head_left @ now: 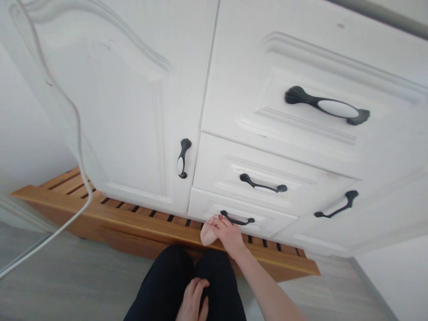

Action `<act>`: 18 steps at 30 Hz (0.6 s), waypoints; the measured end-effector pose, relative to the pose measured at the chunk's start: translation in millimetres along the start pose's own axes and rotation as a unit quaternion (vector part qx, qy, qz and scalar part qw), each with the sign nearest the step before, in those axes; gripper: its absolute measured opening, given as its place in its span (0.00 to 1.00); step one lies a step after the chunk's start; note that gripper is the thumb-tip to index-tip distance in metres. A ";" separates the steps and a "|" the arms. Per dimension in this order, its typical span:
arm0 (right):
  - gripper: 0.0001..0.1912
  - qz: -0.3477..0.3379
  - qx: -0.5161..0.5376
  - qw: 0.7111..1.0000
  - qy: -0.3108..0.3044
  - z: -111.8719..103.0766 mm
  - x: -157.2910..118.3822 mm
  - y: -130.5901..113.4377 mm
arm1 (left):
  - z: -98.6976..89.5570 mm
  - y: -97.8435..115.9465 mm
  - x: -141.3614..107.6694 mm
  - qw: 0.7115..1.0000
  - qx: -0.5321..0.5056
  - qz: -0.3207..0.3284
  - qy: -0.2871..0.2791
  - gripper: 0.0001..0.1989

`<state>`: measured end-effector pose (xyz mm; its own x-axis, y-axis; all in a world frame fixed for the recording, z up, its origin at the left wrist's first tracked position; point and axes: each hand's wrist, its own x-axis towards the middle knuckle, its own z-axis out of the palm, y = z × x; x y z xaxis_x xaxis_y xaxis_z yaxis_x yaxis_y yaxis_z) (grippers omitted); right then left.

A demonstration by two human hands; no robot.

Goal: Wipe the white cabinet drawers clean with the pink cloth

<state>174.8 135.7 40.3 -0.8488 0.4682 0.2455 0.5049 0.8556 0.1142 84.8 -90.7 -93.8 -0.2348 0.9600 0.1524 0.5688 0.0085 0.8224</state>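
My right hand [229,234] holds a pale pink cloth [207,235] at the lowest drawer [207,203] of a white cabinet, beside the left end of its dark handle [238,220]. Part of the cloth hangs over the wooden slatted bench. My left hand [194,298] rests on my dark trousers between the thighs, its fingers loosely curled and apart, with nothing seen in it. Above the lowest drawer are a middle drawer handle [263,183] and a larger top drawer handle [327,106], both dark with white inlays.
A white cable [78,129] hangs at the left and crosses the wooden bench [133,225]. White cabinet doors [127,111] with dark handles flank the drawers. My knees [174,263] are close to the bench's front edge. Grey flooring [67,285] lies below.
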 end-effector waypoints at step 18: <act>0.24 0.281 -0.074 0.921 0.260 -71.8 -102.1 76.9 | 7.1 -5.9 1.3 0.993 0.074 0.063 0.069 0.15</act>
<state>311.5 137.8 93.2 -0.2769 0.6260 0.7290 0.8900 0.4532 -0.0511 86.8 -87.5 -102.3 -0.2532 0.9090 0.3310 0.7076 -0.0593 0.7041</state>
